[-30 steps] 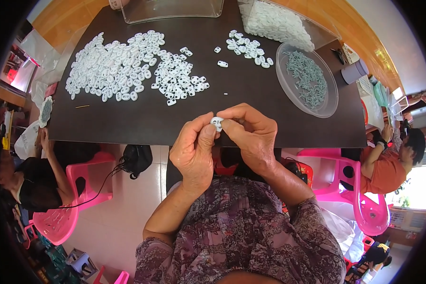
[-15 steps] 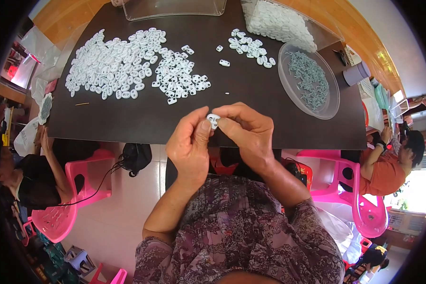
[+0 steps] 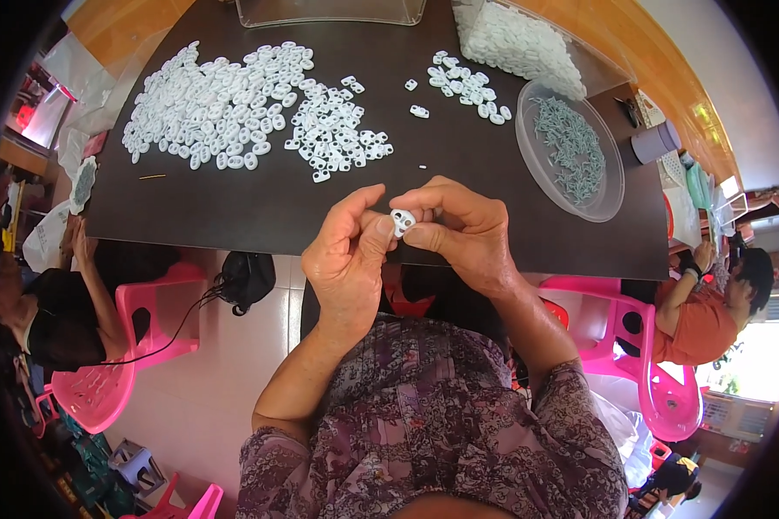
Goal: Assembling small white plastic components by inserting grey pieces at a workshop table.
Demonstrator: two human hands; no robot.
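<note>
A small white plastic piece with dark holes [image 3: 402, 222] is pinched between the fingertips of both hands, above the table's near edge. My left hand [image 3: 352, 259] grips it from the left with thumb and fingers, and my right hand [image 3: 467, 229] from the right. Beyond my hands lies a pile of small white two-holed pieces [image 3: 333, 130]. A larger heap of oval white pieces [image 3: 208, 108] spreads to its left. Far right of centre is a loose group of white ovals [image 3: 469, 86]. Two single pieces lie nearby, one of them a white piece [image 3: 419, 112].
A round clear tray [image 3: 528, 143] holds many grey-green screw-like bits. Behind it stands a clear bin of white pieces [image 3: 519, 48]. A lilac cup [image 3: 655, 141] is at the right edge. People sit at both sides on pink chairs [image 3: 160, 311]. A thin brownish stick [image 3: 152, 177] lies left.
The white piece has turned slightly in my fingers, and my right thumb has shifted lower along it. The whole view has shifted a little.
</note>
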